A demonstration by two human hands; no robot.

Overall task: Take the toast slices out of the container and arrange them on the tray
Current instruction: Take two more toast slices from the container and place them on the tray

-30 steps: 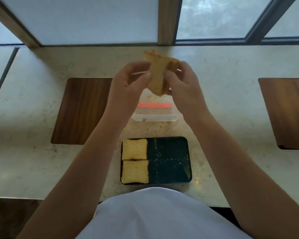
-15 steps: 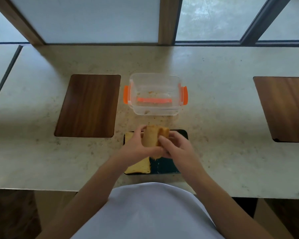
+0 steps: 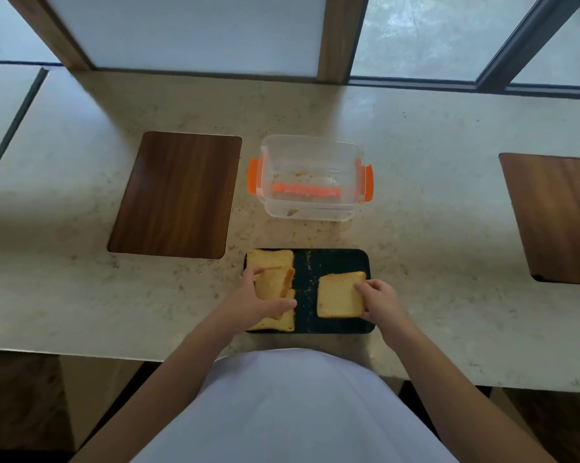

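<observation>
Marble counter, dark tray, windows

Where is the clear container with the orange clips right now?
The clear container sits on the counter just beyond the black tray, right of the nearer wooden board.

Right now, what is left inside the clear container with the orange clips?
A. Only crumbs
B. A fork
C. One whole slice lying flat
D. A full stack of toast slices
A: the clear container shows only scattered crumbs on its floor, while the toast is down at the dark tray, one slice in the left hand and another in the right hand.
</observation>
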